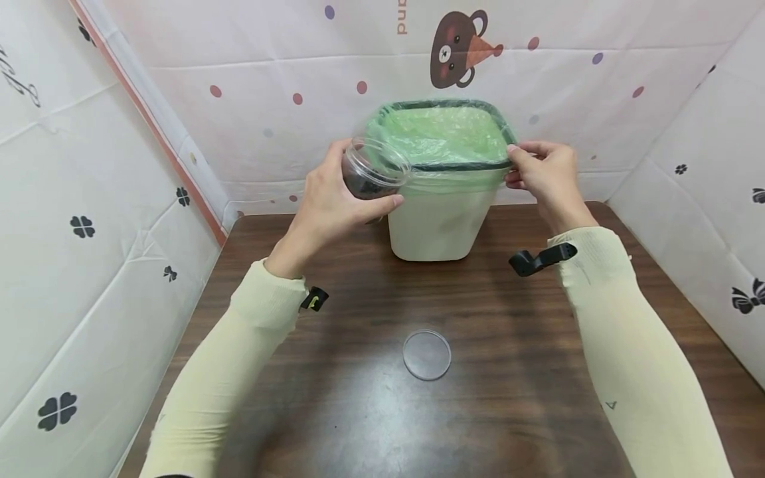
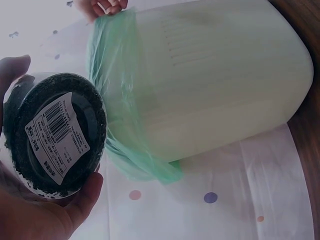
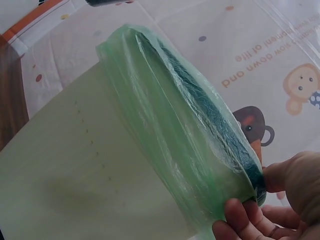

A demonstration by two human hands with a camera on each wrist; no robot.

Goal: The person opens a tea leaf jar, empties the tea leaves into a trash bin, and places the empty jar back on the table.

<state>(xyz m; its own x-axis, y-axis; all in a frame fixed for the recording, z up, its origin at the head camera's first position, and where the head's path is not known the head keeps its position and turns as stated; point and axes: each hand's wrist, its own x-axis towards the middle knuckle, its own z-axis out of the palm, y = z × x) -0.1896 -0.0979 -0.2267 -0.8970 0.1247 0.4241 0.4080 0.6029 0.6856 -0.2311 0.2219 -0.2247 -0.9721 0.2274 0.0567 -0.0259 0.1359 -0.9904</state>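
Note:
My left hand [image 1: 331, 196] grips a clear plastic jar [image 1: 360, 184] with dark contents, tilted with its open mouth toward the bin's left rim. Its underside carries a white barcode label [image 2: 57, 137] in the left wrist view. The pale bin [image 1: 439, 226] stands upright, lined with a thin green bag [image 1: 460, 178] folded over its dark rim [image 1: 460, 166]. At the right corner of that rim, my right hand [image 1: 550, 174] pinches the edge and bag between thumb and fingers. The right wrist view shows the thumb on top and fingers beneath the bag's fold.
A round clear lid [image 1: 427, 355] lies flat on the dark wooden table [image 1: 358, 425], nearer to me than the bin. Behind the bin hangs a printed fabric wall [image 1: 287, 40]; similar panels flank the table on both sides.

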